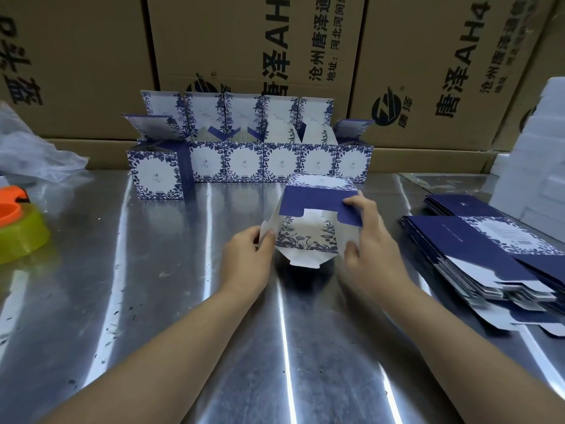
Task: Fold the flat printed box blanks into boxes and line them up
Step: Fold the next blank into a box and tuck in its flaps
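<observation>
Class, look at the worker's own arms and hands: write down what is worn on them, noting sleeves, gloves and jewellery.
Nothing is worn. The left hand and right hand are bare, without gloves or rings. The left forearm and right forearm are uncovered, with no sleeve edge, watch or bracelet in view.

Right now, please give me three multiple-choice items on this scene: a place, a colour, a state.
1. Where is the stack of flat blanks? A) on the person's right B) on the person's left C) on the floor
2. What colour is the print on the half-folded box? A) red B) blue C) green
3. How are the lids of the lined-up boxes? A) taped shut B) torn off C) standing open
Key: 1A, it lies right of the right hand; 2B, blue plants on white; 3C, the lids stand raised.
</observation>
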